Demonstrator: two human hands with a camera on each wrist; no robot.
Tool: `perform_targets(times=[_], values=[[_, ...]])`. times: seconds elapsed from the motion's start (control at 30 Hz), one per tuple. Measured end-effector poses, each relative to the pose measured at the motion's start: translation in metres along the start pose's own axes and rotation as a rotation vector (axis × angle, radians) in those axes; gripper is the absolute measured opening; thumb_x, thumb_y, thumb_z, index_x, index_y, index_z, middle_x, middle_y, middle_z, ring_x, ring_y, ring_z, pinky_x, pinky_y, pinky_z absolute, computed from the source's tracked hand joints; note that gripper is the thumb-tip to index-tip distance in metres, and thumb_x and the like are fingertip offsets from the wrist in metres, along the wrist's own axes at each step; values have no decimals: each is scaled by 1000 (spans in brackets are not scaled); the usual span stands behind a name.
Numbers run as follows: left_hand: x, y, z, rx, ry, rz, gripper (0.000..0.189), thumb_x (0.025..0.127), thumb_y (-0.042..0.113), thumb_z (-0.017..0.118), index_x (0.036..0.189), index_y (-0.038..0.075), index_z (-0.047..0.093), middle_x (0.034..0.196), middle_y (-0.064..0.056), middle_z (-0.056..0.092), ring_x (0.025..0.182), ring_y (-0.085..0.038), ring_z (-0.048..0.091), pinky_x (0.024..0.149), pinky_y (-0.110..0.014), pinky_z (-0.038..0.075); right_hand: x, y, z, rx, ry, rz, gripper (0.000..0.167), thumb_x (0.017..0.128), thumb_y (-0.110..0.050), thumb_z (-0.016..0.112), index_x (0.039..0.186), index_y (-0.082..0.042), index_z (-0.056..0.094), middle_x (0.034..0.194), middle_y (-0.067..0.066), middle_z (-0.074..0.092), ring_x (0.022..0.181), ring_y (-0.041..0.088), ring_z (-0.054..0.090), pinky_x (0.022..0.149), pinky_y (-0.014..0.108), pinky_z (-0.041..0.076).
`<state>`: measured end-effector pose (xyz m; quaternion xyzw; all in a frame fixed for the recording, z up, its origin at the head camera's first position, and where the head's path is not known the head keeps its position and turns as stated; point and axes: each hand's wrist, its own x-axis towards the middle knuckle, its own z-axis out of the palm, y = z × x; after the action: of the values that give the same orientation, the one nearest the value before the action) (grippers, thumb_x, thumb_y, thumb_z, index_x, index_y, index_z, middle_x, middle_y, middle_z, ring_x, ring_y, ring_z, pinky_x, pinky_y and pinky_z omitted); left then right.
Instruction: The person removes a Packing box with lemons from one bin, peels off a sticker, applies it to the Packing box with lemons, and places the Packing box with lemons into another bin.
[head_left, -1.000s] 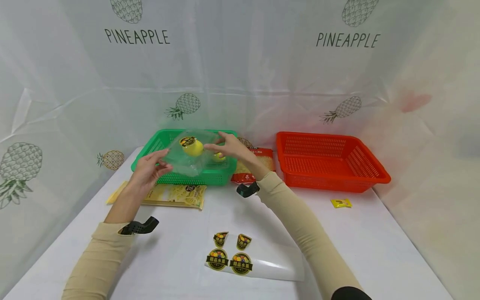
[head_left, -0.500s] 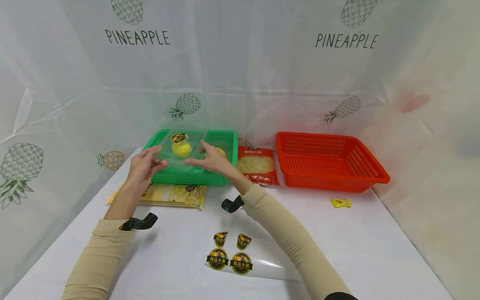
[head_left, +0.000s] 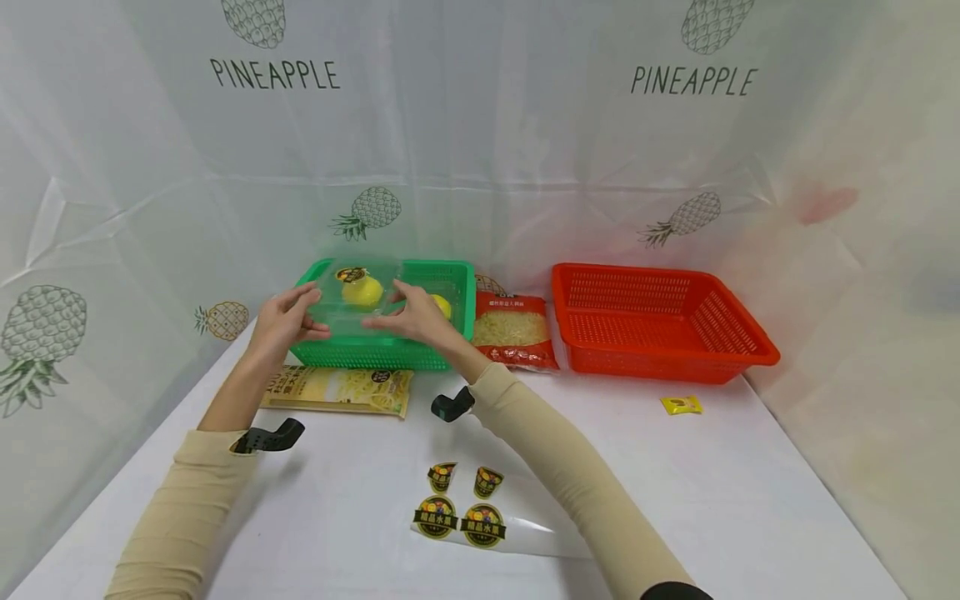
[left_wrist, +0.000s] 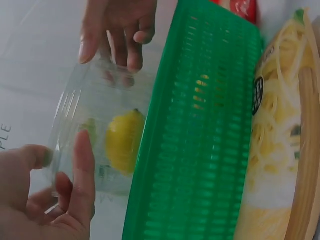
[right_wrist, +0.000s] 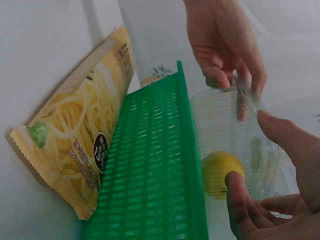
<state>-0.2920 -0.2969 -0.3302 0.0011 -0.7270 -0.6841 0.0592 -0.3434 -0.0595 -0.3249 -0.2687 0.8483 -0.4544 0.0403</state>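
Both hands hold a clear plastic box point(head_left: 330, 302) over the left part of the green basket point(head_left: 375, 357). Inside the box lies a lemon point(head_left: 363, 292), and a round dark sticker point(head_left: 351, 275) is on its lid. My left hand point(head_left: 283, 321) pinches the left end between thumb and fingers. At the opposite end my right hand point(head_left: 418, 317) grips the box likewise. In the left wrist view the lemon point(left_wrist: 125, 142) is partly behind the basket's rim. Another yellow fruit point(head_left: 442, 306) sits at the right inside the basket, partly hidden by my right hand.
A yellow noodle packet point(head_left: 337, 390) lies before the green basket. To its right are a red pasta bag point(head_left: 513, 329) and a red basket point(head_left: 675, 367). A small yellow packet point(head_left: 682, 406) and a sticker sheet point(head_left: 536, 535) lie on the white table.
Both hands have carried the clear box leftward over the green basket, and its lid now lies flatter. The red pasta bag, earlier partly hidden by my right arm, shows more fully.
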Motion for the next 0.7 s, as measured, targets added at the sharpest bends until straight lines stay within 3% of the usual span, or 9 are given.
perform_targets(times=[0.13, 0.23, 0.33, 0.5, 0.6, 0.7], values=[[4, -7, -3, 264, 54, 102, 67, 98, 46, 53, 152, 11, 36, 67, -4, 56, 59, -13, 67, 67, -32, 60, 4, 1, 1, 35, -4, 29, 99, 80, -46, 79, 156, -11, 26, 138, 6, 55, 89, 13, 70, 71, 25, 57], [6, -12, -2, 511, 124, 192, 64, 99, 53, 47, 148, 11, 44, 76, -7, 54, 57, -17, 65, 62, -30, 57, 6, 3, 3, 71, -16, 62, 98, 79, -44, 80, 155, -11, 28, 140, 6, 53, 84, 14, 71, 72, 26, 57], [7, -16, -1, 654, 161, 238, 64, 101, 54, 41, 145, 9, 48, 76, -8, 51, 57, -21, 64, 61, -29, 50, 8, 5, 5, 108, -33, 92, 96, 80, -42, 80, 155, -11, 29, 142, 7, 52, 83, 16, 71, 75, 28, 58], [10, -17, 0, 692, 121, 203, 65, 103, 50, 34, 149, 5, 40, 75, -10, 51, 58, -18, 56, 64, -33, 48, 12, 9, 8, 121, -47, 112, 94, 81, -39, 80, 155, -10, 29, 144, 8, 50, 84, 15, 72, 83, 32, 57], [12, -16, -1, 708, 71, 157, 65, 105, 48, 29, 152, 3, 32, 97, -22, 59, 70, -24, 53, 69, -39, 45, 16, 12, 11, 83, -58, 124, 88, 83, -37, 79, 153, -10, 33, 144, 8, 51, 84, 14, 72, 90, 35, 55], [16, -17, -3, 708, 20, 99, 64, 106, 43, 27, 154, 1, 24, 132, -31, 51, 90, -33, 53, 81, -47, 45, 20, 14, 14, 8, -67, 128, 83, 84, -36, 78, 151, -10, 38, 139, 7, 57, 91, 15, 71, 94, 37, 53]])
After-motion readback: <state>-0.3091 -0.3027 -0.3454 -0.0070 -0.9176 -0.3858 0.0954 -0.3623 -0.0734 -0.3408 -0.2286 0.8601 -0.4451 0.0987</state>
